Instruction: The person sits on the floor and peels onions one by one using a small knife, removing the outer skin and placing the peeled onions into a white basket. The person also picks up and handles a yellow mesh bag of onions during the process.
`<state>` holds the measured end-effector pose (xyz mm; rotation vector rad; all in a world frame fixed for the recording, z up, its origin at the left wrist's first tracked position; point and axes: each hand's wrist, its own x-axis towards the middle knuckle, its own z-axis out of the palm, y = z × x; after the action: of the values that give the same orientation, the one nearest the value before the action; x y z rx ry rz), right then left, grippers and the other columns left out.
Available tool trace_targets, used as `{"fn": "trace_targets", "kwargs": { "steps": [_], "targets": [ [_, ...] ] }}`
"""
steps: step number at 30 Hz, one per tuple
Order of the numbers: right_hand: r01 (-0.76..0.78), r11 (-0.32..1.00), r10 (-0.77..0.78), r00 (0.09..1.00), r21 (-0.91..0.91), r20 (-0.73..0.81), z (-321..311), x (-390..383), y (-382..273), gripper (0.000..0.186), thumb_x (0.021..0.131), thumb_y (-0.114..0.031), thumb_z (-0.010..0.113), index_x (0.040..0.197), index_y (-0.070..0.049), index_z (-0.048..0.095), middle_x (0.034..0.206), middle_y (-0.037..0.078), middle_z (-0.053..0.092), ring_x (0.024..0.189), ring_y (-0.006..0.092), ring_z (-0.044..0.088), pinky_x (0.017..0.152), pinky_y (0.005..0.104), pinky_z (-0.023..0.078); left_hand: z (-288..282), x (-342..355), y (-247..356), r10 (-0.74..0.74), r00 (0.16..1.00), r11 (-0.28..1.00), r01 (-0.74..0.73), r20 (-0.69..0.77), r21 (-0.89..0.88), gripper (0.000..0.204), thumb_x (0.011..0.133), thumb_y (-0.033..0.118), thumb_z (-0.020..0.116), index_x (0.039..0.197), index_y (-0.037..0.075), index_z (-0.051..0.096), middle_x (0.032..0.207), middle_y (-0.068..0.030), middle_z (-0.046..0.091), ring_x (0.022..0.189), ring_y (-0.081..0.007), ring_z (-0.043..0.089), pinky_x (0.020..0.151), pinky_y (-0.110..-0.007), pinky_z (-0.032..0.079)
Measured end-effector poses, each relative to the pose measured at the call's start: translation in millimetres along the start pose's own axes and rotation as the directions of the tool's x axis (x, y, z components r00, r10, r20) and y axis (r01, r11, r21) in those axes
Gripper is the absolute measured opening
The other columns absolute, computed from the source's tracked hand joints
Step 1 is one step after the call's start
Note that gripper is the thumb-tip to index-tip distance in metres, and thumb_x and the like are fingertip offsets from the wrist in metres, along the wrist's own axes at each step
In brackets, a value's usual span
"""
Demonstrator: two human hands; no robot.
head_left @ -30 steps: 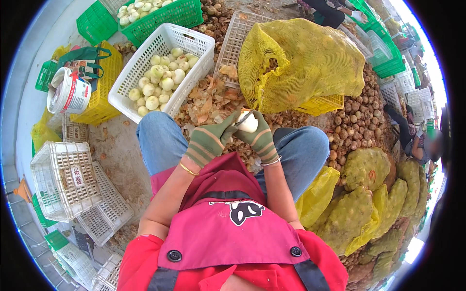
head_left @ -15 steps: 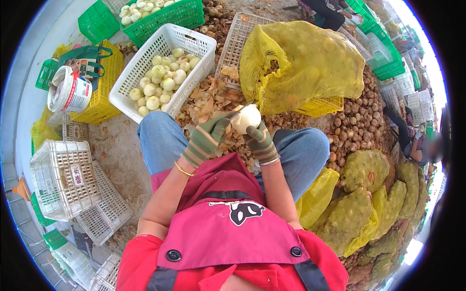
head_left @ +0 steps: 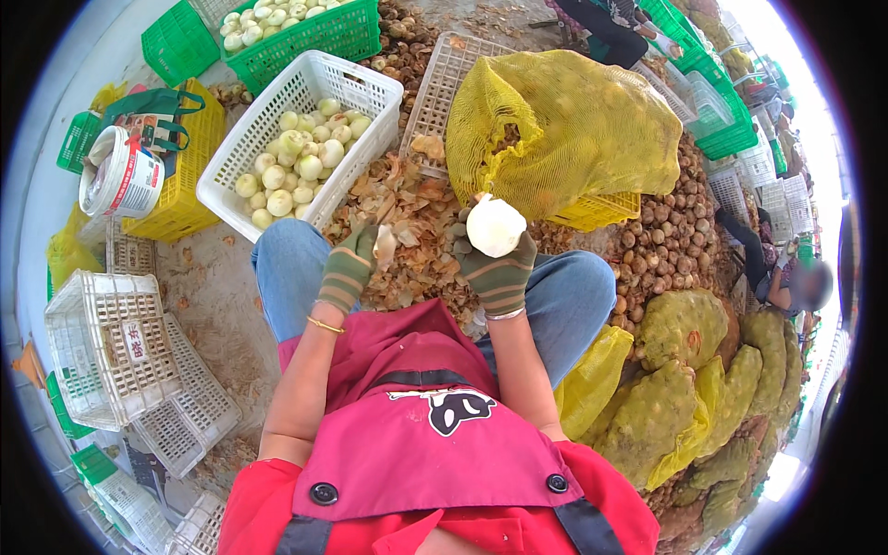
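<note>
My right hand [head_left: 498, 277], in a striped green glove, is closed round a peeled white onion [head_left: 497, 228] above the near end of the yellow mesh sack [head_left: 583, 129]. My left hand [head_left: 350, 268], in a matching glove, is held apart from it over my left knee. Its fingers are closed, and a small pale, brownish flat piece sticks out beside the thumb; whether it is a blade or a strip of skin I cannot tell. Loose onion skins [head_left: 407, 208] lie heaped between my knees. Ahead on the left, a white crate [head_left: 365, 79] holds several peeled onions.
A green crate [head_left: 305, 46] of peeled onions stands behind the white one. Unpeeled onions [head_left: 671, 240] cover the floor at right, with filled mesh sacks [head_left: 661, 416] nearer me. Stacked white crates [head_left: 111, 351] and a white bucket [head_left: 125, 176] are at left. Another person [head_left: 772, 268] sits far right.
My hands were together at the onion and have parted: the left drew back to the left with the pale piece, the right moved slightly right with the onion. The view shifted a little.
</note>
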<state>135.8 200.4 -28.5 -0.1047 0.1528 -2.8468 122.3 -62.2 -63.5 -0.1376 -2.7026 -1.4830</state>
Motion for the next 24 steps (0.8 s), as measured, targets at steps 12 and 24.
{"fn": "trace_targets", "kwargs": {
  "steps": [12, 24],
  "targets": [
    [-0.09, 0.625, -0.028, 0.99, -0.775, -0.137, 85.2, 138.6, 53.1, 0.046, 0.092, -0.021, 0.067, 0.134, -0.016, 0.049, 0.137, 0.011, 0.051, 0.125, 0.025, 0.05, 0.1, 0.0334, 0.05, 24.1, -18.8, 16.2, -0.626, 0.697, 0.381, 0.664, 0.35, -0.643, 0.035, 0.095, 0.045, 0.059, 0.103, 0.01, 0.062, 0.063, -0.0058, 0.059, 0.044, -0.0148, 0.052, 0.039, -0.028, 0.041],
    [-0.042, -0.954, -0.253, 0.639, 0.296, -0.726, -14.0, 141.3, -158.7, 0.026, 0.088, -0.017, 0.069, 0.111, -0.006, 0.07, 0.112, 0.012, 0.069, 0.096, 0.0236, 0.068, 0.079, 0.0419, 0.055, 14.7, -34.1, 11.0, -0.452, 0.562, -0.031, 0.766, 0.693, -0.642, 0.038, 0.097, 0.03, 0.059, 0.127, 0.006, 0.057, 0.093, -0.0108, 0.07, 0.062, -0.0142, 0.061, 0.051, -0.026, 0.05]
  ]
}}
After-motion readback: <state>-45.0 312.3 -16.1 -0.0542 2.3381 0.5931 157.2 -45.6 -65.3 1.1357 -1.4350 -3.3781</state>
